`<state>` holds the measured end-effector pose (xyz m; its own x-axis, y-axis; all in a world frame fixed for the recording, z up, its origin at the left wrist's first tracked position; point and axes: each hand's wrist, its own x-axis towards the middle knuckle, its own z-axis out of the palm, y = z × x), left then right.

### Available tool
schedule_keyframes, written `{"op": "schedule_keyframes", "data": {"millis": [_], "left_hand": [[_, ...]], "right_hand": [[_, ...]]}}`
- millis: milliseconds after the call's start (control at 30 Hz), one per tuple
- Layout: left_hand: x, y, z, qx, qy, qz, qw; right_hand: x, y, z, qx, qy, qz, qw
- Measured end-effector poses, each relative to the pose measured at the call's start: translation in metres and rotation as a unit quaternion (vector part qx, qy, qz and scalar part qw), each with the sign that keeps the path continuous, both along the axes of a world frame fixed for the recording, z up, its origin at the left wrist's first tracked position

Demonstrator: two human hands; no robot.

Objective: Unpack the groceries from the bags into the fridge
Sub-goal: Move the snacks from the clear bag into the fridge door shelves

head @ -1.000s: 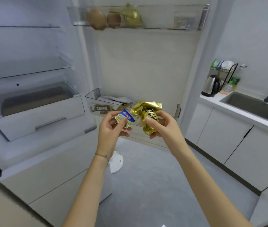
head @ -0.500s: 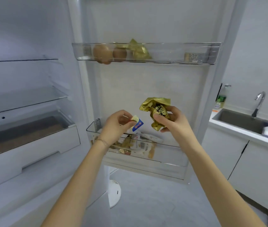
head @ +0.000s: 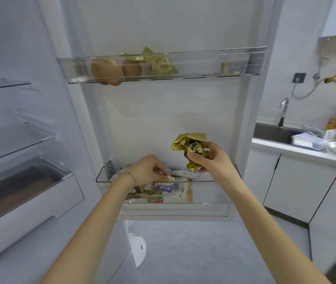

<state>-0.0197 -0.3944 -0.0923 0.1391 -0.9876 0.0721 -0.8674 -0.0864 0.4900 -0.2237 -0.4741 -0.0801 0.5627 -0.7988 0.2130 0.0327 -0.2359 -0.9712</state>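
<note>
- Two items are in hand. The left hand (head: 148, 171) pinches a small blue-and-white sachet (head: 164, 187) by its pale yellow top edge. The sachet's body hangs below the rim of the clear plastic lower door bin (head: 210, 191).
- The right hand (head: 210, 158) grasps a crumpled gold foil packet (head: 191, 149), thumb and fingers wrapped round its middle. It is held above the bin's right half and apart from it.
- To do this well, I would lower the sachet until it lies flat on the packets in the bin, and only then loosen the pinch. The foil packet should be held high meanwhile, so the two do not knock.
- The foil packet probably belongs on the clear plastic upper door shelf (head: 204, 66), beside the second gold foil packet (head: 161, 64).
- No grocery bags are in view.
- Packets in the lower bin show only as blurs through its wall, so I cannot tell whether the sachet touches them.
- What the foil holds is hidden, and the brown rounded items (head: 106, 71) above could be eggs or fruit.
</note>
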Motion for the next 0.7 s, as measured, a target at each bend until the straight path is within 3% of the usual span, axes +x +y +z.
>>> {"op": "schedule_keyframes", "data": {"millis": [267,433,700], "left_hand": [[-0.005,0.014,0.007,-0.122,-0.004,0.05,0.991],[-0.013,0.031,0.023,-0.197,-0.136,0.081,0.968],[-0.035,0.056,0.077,-0.342,-0.221,0.084,0.91]], "right_hand": [[-0.002,0.002,0.006,-0.025,0.011,-0.011,1.0],[-0.007,0.009,0.024,-0.079,-0.021,-0.022,0.996],[-0.015,0.028,0.08,-0.192,-0.1,-0.011,0.976]]}}
